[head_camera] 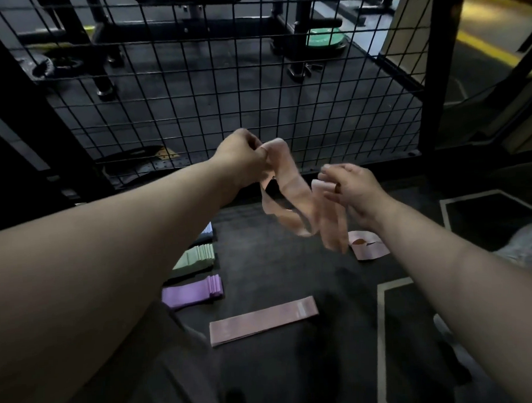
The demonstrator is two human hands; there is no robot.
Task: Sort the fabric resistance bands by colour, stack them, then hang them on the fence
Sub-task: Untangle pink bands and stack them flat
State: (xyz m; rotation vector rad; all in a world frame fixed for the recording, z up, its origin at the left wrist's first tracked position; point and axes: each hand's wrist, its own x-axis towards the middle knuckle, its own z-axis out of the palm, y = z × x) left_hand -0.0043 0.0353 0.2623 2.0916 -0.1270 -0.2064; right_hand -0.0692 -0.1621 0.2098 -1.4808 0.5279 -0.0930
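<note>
Black wire-mesh fence (224, 82) stands upright straight ahead, its bottom rail meeting the dark rubber floor (276, 276) just beyond the hands; bare floor lies open between the stacks at left and the white painted line (382, 333) at right.

Left hand (242, 160) is raised before the mesh, fingers curled, pinching the top of a peach-pink fabric resistance band (291, 194); right hand (351, 186) is lower and apart from the left, fingers curled round the other end; the band hangs twisted between them, blurred.

On the floor: flat dusty-pink band (263, 320) nearest; purple stack (192, 292), green stack (196, 258) and pale lilac stack (208, 230) in a column at left; small pink band (369, 246) below the right wrist.
</note>
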